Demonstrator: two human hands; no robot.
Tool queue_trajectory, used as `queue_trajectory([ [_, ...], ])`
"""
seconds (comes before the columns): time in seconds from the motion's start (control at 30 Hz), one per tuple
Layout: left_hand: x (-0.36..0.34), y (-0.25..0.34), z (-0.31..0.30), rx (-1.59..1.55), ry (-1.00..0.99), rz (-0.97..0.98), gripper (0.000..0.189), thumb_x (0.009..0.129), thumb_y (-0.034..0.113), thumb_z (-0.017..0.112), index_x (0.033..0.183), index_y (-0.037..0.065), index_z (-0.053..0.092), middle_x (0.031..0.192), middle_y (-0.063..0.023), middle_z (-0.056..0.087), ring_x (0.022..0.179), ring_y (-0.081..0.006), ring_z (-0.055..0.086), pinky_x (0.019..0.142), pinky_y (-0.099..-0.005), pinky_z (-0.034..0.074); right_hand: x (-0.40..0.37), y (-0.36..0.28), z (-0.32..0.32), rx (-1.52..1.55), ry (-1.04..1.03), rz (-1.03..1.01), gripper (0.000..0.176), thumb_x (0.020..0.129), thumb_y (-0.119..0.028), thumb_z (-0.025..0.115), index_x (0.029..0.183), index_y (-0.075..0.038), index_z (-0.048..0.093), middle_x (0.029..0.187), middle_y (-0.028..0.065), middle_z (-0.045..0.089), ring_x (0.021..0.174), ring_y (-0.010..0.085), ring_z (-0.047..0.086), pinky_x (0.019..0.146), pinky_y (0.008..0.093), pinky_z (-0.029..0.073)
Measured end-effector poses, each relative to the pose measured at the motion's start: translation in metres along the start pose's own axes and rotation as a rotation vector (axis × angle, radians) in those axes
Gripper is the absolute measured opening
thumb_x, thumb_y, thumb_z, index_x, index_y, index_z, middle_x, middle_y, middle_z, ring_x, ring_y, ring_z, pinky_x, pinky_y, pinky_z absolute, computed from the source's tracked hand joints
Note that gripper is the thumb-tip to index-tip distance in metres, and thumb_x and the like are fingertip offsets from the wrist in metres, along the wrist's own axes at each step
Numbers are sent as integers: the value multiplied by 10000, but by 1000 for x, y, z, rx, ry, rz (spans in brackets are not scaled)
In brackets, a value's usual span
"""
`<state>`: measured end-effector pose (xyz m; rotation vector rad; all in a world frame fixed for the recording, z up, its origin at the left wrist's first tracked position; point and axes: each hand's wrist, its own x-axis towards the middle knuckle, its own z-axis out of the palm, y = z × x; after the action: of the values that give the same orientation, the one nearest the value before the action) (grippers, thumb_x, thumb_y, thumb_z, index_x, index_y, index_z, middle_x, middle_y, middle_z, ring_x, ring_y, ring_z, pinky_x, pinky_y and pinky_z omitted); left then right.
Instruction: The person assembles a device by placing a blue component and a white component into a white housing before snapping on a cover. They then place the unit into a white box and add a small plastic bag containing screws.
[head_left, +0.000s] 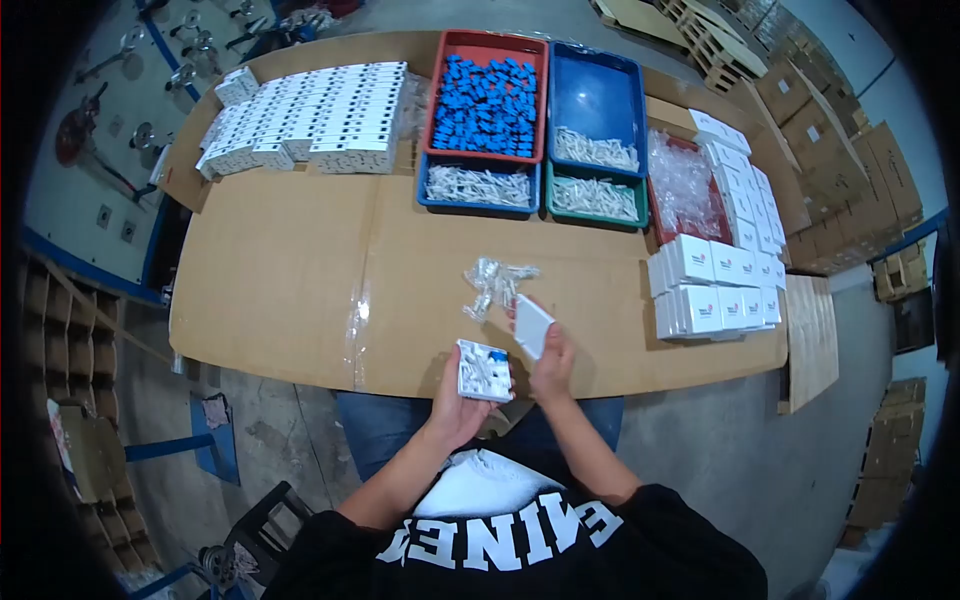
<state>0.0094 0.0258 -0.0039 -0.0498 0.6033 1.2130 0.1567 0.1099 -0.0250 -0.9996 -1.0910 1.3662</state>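
Observation:
My left hand (455, 408) holds a small open white box (484, 372) near the table's front edge. Inside it lie white pieces and one blue piece at its upper right corner. Just to the right, my right hand (553, 368) grips a flat white lid (533, 325), tilted and apart from the box. Beyond both hands, a small pile of clear bags with white pieces (492, 284) rests on the cardboard-covered table (270, 270).
Stacked white boxes (358, 120) stand at the back left. A red tray (440, 100) of blue pieces, blue trays (597, 90) and a green tray (598, 222) line the back. More white boxes (702, 308) and a red bin of clear bags (685, 185) are at the right.

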Motion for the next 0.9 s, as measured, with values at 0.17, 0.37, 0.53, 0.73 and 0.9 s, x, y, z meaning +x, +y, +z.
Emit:
queue_trajectory([
  [0.17, -17, 9, 5, 102, -16, 43, 630, 1122, 557, 286, 1593, 154, 398, 1434, -201, 617, 1246, -364, 660, 998, -520, 564, 40, 5, -51, -452, 103, 211, 446, 1138, -359, 476, 1208, 32, 678, 1032, 130, 739, 975, 195, 693, 916, 366, 526],
  [0.37, -19, 7, -5, 249, -50, 105, 592, 1039, 231, 480, 1612, 144, 364, 1485, -223, 566, 1299, -389, 628, 1078, -536, 529, 40, -24, -28, -1004, 333, -515, 339, 1035, -303, 675, 1044, 34, 707, 881, 136, 727, 831, 256, 714, 792, 360, 559],
  [0.53, -8, -5, -19, 502, 6, 225, 786, 848, -94, 506, 1596, 111, 378, 1440, -176, 586, 1292, -282, 628, 1094, -399, 519, -2, -42, -2, -707, -248, 198, 436, 906, -310, 839, 1137, 39, 718, 990, 149, 750, 877, 228, 722, 793, 342, 578],
  [0.73, -5, -5, -22, 665, 7, 397, 667, 881, -108, 472, 1521, 76, 449, 1345, -67, 571, 1220, -147, 577, 1048, -292, 477, -9, -13, 11, -530, -296, 339, 396, 867, -275, 874, 1075, 38, 747, 910, 103, 743, 774, 158, 692, 713, 318, 567],
  [0.9, -12, 0, -15, 704, 22, 464, 601, 887, -115, 480, 1460, 70, 481, 1324, -57, 547, 1221, -159, 551, 1066, -288, 437, -15, -7, 18, -473, -319, 216, 244, 910, -97, 822, 1089, 47, 741, 940, 68, 727, 746, 97, 652, 706, 242, 543],
])
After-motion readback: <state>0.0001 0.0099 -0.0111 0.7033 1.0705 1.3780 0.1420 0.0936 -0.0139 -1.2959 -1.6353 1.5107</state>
